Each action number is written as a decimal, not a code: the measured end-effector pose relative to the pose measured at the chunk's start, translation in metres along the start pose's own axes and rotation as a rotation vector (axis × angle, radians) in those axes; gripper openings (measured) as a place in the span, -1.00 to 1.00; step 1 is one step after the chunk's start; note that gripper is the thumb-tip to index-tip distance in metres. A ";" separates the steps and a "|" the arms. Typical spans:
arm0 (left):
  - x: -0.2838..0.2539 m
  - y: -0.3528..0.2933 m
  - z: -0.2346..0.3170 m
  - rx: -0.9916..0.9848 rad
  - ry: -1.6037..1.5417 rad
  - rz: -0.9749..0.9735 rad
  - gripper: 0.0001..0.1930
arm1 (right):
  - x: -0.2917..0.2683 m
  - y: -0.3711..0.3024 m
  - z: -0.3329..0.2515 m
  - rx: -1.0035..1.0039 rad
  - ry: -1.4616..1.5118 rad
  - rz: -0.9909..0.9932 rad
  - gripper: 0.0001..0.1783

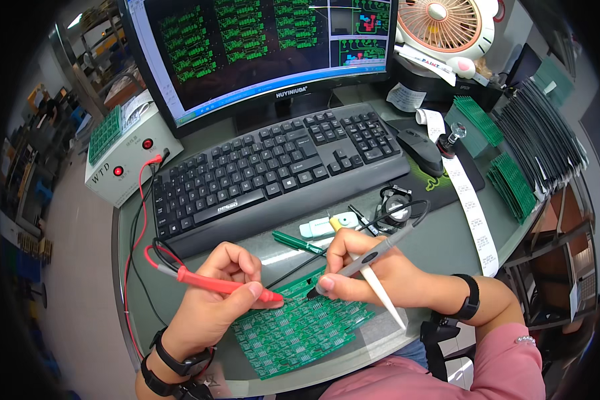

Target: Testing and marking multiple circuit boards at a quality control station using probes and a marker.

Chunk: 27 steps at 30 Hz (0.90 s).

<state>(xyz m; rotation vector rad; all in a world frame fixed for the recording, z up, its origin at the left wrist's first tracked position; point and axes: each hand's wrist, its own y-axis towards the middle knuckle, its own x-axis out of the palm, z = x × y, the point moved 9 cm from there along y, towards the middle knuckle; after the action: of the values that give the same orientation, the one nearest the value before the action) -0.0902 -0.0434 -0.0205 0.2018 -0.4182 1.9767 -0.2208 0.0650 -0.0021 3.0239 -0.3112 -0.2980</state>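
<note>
A green panel of printed circuit boards (293,337) lies on the desk close to me. My left hand (223,293) is closed around a red test probe (223,283), its tip down at the panel's upper part. My right hand (373,277) grips a grey and black test probe (373,253), which slants to the panel just right of the red one. Between my right fingers also sits a white tapered stick (383,297), pointing toward the desk's near edge. Whether either tip touches a contact is too small to tell.
Beyond my hands are a green pen (297,241), a black keyboard (273,173) and a monitor (260,60). A white tester box (130,157) with red lead stands left. Right are a mouse (420,151), a paper strip (470,213), a stamp (452,137) and stacked green boards (510,187).
</note>
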 end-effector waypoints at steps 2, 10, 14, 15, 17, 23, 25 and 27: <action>0.004 -0.001 0.002 0.023 0.052 -0.013 -0.78 | 0.001 0.000 0.001 -0.003 -0.025 -0.002 -0.72; 0.008 0.000 0.003 0.043 0.121 -0.043 -0.78 | 0.003 0.000 0.000 0.036 -0.044 -0.009 -0.73; 0.010 0.001 0.004 0.024 0.090 0.010 -0.76 | 0.003 0.001 -0.003 0.004 -0.064 -0.004 -0.73; 0.009 0.001 0.004 0.023 0.090 0.010 -0.76 | 0.003 0.001 -0.003 0.000 -0.069 -0.004 -0.73; 0.007 0.001 0.003 0.027 0.138 0.007 -0.76 | 0.003 0.001 -0.003 -0.003 -0.074 -0.003 -0.73; 0.007 0.001 0.004 0.022 0.173 -0.003 -0.76 | 0.002 0.001 0.001 0.001 -0.140 -0.006 -0.67; 0.008 0.001 0.004 0.020 0.158 -0.002 -0.76 | 0.002 0.001 0.002 0.032 -0.149 -0.018 -0.67; 0.009 0.000 0.005 0.020 0.144 -0.002 -0.76 | 0.002 0.001 0.002 0.024 -0.154 -0.019 -0.67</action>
<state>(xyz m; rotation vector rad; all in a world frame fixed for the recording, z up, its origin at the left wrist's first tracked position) -0.0945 -0.0378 -0.0130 0.0719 -0.3058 1.9790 -0.2192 0.0636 -0.0041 3.0351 -0.2986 -0.5346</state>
